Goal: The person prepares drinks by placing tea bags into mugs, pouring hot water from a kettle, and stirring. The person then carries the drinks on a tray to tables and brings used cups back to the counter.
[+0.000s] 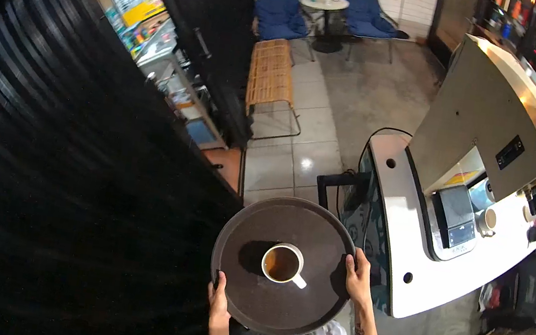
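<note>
A round dark brown tray (309, 314) is held level in front of my body. Near its middle stands a white cup (282, 263) with brown liquid in it, its handle toward the lower right. My left hand (219, 300) grips the tray's left edge, thumb on the rim. On the opposite side, my right hand (358, 277) holds the right edge, also with the thumb on top. The other fingers of both hands are mostly hidden under the tray. Neither hand touches the cup.
A white counter (385, 235) on the right bears a large machine (486, 123), a scale (456, 214) and a beige cup (487, 220). Dark corrugated wall (75, 175) stands left. Ahead are a woven bench (270, 75), blue chairs (279, 17) and a small round table (335, 3).
</note>
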